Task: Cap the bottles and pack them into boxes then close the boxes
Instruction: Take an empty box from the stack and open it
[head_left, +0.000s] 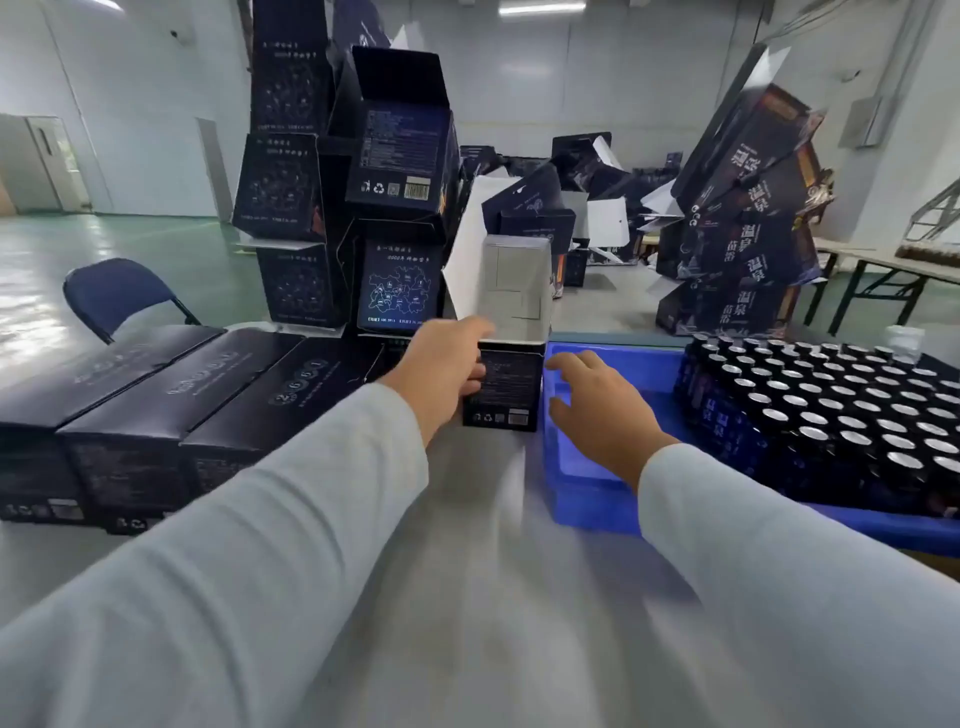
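On the grey table (483, 519), a stack of open dark boxes (353, 197) rises behind three closed boxes (156, 410) lying at the left. At the right a blue bin (587, 488) holds rows of dark bottles (831, 410) (silver tops showing). Between them stands an open box (506, 384), lid flap up, touching the bin's left wall. The left hand (441, 369) grips its left side; the right hand (597, 405) hovers over the bin, fingers spread, holding nothing.

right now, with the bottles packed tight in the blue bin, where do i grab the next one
Pinch a bottle in the left edge row at its silver cap, coming from above with the right hand. The bottles stand upright and touching, so only tops are exposed; the bin's open space lies on that side.
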